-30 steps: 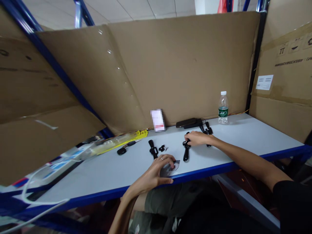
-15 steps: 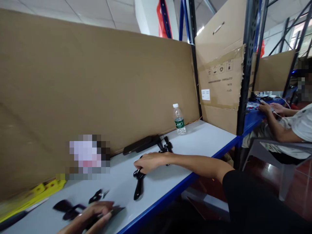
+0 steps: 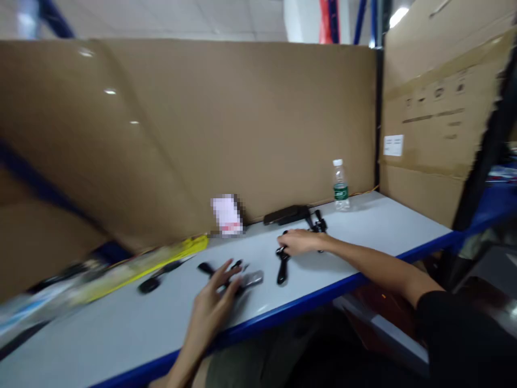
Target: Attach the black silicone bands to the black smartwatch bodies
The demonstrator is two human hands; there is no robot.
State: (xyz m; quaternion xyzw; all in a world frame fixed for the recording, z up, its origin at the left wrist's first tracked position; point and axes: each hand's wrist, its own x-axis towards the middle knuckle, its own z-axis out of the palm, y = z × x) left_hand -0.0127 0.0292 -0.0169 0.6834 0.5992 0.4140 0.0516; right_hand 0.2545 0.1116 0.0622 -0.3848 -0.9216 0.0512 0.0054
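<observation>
My right hand (image 3: 298, 241) rests on the top of a black handle-shaped part (image 3: 281, 268) that lies on the grey table (image 3: 121, 318). My left hand (image 3: 212, 305) hovers flat with fingers spread, over a small clear plastic bag (image 3: 252, 278) and a second black part (image 3: 208, 268). Its fingertips are near both; blur hides whether they touch. A small black piece (image 3: 236, 264) lies just beyond the fingers.
Cardboard walls (image 3: 181, 134) stand behind the table. A water bottle (image 3: 340, 186), a flat black device (image 3: 286, 214) and another black part (image 3: 319, 223) sit at the back right. A yellow packet (image 3: 141, 264) and a black tool (image 3: 155, 276) lie at the left. The table's blue edge (image 3: 307, 302) runs in front.
The view swung right, then back left. My left hand moved off the plastic bag and spread open. My right hand stayed on the black part.
</observation>
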